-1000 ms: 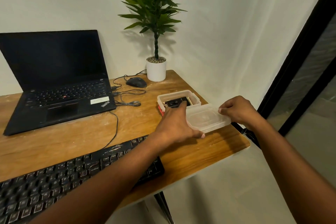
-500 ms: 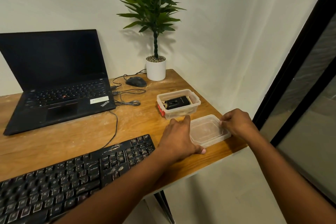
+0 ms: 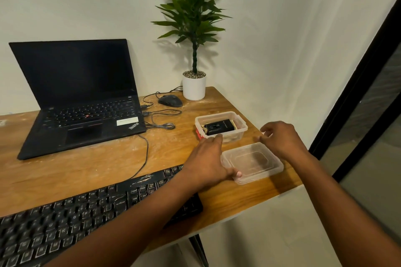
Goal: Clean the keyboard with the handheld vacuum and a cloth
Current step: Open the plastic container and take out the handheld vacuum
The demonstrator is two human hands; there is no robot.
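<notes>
Both hands relaxed: left hand touches lid, hiding its corner; right hand hovers apart

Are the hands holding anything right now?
The left hand rests on the left edge of the lid, thumb at its near corner; a real grip cannot be told. The right hand hovers, holding nothing.

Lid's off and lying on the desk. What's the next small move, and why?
Probably reach the right hand into the open container and lift out the black handheld vacuum. The lid lies flat beside the container, the vacuum sits exposed inside, and the right hand is near it, holding nothing. The left hand rests against the lid.
</notes>
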